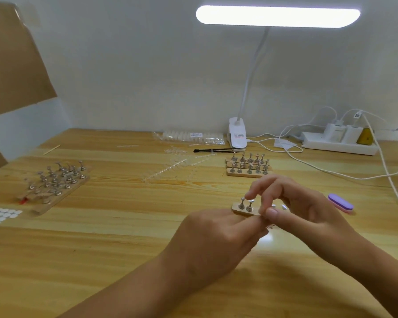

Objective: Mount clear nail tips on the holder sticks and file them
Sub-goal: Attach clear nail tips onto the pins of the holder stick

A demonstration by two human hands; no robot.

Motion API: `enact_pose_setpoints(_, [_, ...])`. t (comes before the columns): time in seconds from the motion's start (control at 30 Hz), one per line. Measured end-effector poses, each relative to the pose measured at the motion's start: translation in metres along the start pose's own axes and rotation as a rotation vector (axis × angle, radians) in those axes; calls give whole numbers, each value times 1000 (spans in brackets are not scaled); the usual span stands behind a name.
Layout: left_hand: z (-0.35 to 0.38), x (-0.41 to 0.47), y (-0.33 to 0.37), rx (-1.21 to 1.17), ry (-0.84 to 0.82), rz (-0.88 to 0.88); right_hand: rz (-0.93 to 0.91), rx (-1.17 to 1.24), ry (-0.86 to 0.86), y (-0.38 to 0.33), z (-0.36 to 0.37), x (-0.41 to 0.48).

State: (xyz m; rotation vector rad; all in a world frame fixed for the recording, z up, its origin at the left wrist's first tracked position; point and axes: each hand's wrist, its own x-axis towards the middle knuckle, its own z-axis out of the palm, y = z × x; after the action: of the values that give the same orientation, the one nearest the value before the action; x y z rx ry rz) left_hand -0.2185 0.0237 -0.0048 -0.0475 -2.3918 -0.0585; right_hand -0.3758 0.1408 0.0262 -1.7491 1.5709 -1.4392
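pinching the wooden base [237, 208] with the left hand [216, 230]; curling the right hand [296, 207] over the sticks [242, 203] — grip hidden, cannot tell. loose nail tips [284, 207] at 3 o'clock: likely featherlight, slick, brittle — best pinched by the edges.

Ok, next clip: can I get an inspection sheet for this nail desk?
Surface: wooden table.
Job's things: holder strip under the hands; more strips behind; holder pile left; clear nail tips mid-table; purple file right.
Clutter: tweezers, wooden stick, white stickers.
Grippers: left hand at the strip's near edge, grip hidden; right hand fingertip on a holder top.
Cables: white cables run from power strip.
Surroundings: lamp, cardboard, white wall.
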Motion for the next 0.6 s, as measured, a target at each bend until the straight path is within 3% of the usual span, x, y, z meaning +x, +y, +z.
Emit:
enact_pose_setpoints(0.1, [-8, 4, -10, -6, 28, -26, 21, 148, 64, -3, -2, 1])
enact_pose_setpoints(0.23, [-13, 6, -29, -393, 6, -497, 44, 154, 213, 4, -4, 3])
enact_pose_setpoints(0.33, [-6, 3, -54, -528, 21, -744, 79, 97, 315, 10, -5, 5])
enact_pose_setpoints(0.4, [-1, 0, -69, -354, -42, -775, 77, 59, 326, 12, -5, 5])
enact_pose_setpoints(0.5, [9, -1, -87, 206, -362, -745, 69, 20, 286, 16, -1, 3])
enact_pose_setpoints(0.57, [14, 3, -87, 233, -449, -813, 71, -13, 261, 17, 3, 3])
enact_pose_setpoints(0.6, [15, 4, -84, 156, -416, -823, 59, -47, 256, 18, 5, 3])
